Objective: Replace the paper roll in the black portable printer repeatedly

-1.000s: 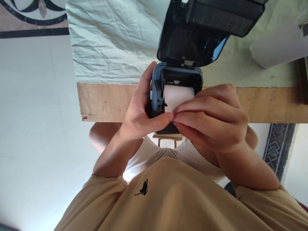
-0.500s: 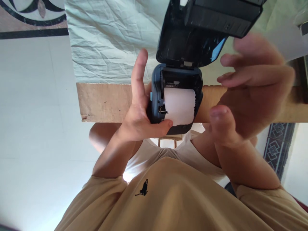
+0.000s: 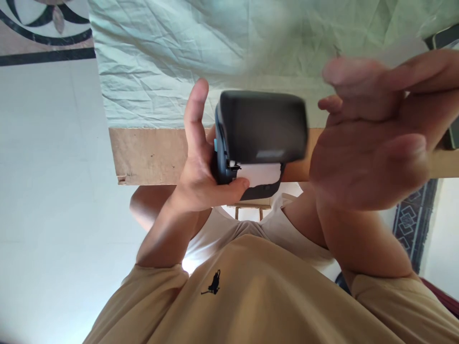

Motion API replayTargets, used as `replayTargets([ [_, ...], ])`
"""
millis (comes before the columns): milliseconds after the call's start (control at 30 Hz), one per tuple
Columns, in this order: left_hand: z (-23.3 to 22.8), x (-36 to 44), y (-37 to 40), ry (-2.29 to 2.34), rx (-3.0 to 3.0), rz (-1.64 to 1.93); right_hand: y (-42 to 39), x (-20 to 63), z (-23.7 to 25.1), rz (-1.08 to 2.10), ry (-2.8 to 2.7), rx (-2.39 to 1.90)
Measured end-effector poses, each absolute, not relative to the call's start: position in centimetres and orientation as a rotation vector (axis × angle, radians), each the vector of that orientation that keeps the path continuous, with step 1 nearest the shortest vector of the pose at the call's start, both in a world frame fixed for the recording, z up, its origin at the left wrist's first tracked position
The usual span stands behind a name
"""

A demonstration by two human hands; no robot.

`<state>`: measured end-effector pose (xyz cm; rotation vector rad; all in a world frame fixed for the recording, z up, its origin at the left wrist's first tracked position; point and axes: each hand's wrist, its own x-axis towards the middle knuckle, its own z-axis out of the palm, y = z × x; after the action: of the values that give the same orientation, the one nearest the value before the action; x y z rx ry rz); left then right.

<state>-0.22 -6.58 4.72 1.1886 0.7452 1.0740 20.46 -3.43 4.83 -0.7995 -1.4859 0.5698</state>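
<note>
Printer right at the centre of the frame, and it's the left hand that has it, gripping from the left side! The thumb lies across the lower front, its tip on the lower left corner of the white paper, while 1 finger points up, clear of the casing. The dark lid sits over most of the body, a little blurred, and whether it is latched I cannot tell. Below its edge, out comes the paper, a short pale strip with a ragged right side. On the casing's left flank, look, a small light-blue button.

Over to the right of the frame: the right hand, open, palm to the camera, fingers loosely bent and soft with blur, well apart from the printer. Behind its fingers, at the upper right, a white object is partly hidden, with a dark item beside it at the frame's edge.

Across the top runs the wrinkled pale-green cloth, bordered by the bare wooden table edge. Lower centre, the tan shirt bears 1 black emblem.
</note>
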Motion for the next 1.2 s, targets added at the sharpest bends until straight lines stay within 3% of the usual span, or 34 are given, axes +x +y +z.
replayTargets([
  [167, 5.5, -0.5, -6.7, 0.734, 1.085, 0.969, -4.7, 20.4, 5.0, 0.669, -1.529, -0.968],
  [367, 5.6, -0.1, -6.9, 0.787, 0.915, 1.089, -5.1, 20.3, 5.1, 0.876, -1.776, -1.032],
  [533, 6.1, 0.0, -6.4, 0.883, 1.008, 1.012, -4.8, 20.3, 5.4, 0.842, -1.851, -1.039],
  [900, 1.8, 0.3, -5.7, 0.647, 1.103, 1.25, -4.5, 20.3, 4.9, 0.967, -1.833, -0.953],
  [1200, 6.3, 0.6, -6.3, 0.783, 0.772, 1.089, -4.5, 20.0, 5.0, 0.882, -1.836, -0.901],
])
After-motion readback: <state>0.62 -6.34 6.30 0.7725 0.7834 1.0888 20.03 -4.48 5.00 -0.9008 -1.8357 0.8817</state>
